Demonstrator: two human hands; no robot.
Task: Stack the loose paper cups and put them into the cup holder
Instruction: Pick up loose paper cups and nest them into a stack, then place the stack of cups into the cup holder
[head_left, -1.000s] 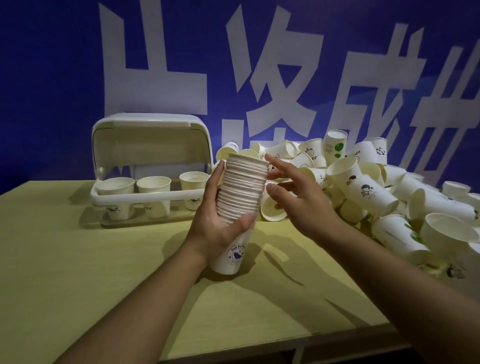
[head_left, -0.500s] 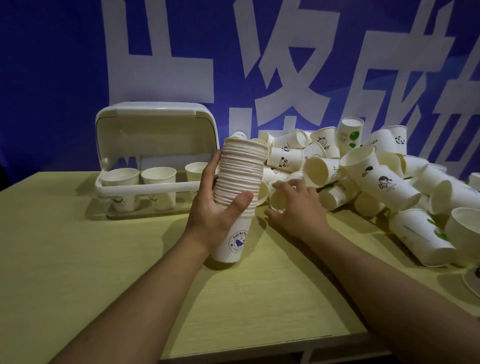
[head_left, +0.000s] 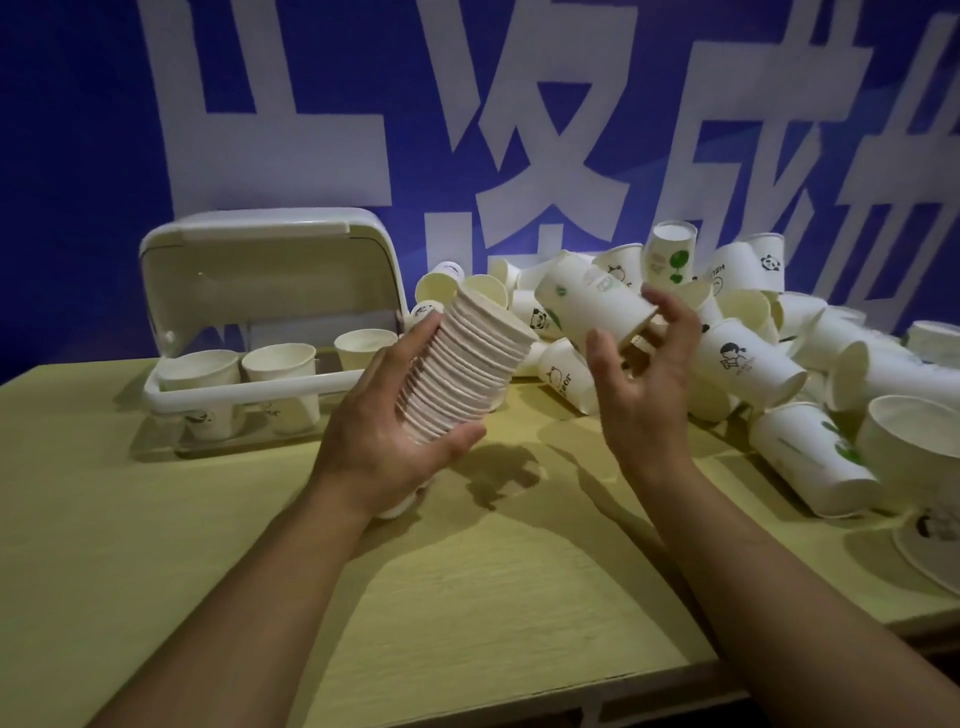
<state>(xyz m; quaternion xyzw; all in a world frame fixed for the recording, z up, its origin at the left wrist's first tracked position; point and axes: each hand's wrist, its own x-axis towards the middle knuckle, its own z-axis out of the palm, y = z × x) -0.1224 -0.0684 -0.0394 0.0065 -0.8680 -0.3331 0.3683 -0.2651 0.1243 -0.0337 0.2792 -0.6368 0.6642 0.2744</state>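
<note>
My left hand (head_left: 384, 431) grips a tall stack of nested paper cups (head_left: 470, 366), tilted with its mouth toward the upper right, above the table. My right hand (head_left: 644, 384) holds a single white paper cup (head_left: 592, 304) by its rim end, the cup lying sideways with its bottom pointing up-left, just right of the stack's mouth. The white cup holder (head_left: 260, 291) stands at the back left with its lid raised and three cups inside. A heap of loose paper cups (head_left: 769, 358) lies to the right.
The yellow-green table (head_left: 493, 597) has its front edge near the bottom of the view. A blue wall with large white characters (head_left: 519, 130) stands right behind the holder and the heap. A plate-like white rim (head_left: 930, 561) shows at the far right.
My right hand has lifted a single cup out of the heap and brought it up beside the stack. My left hand has tilted the stack off the table toward the right.
</note>
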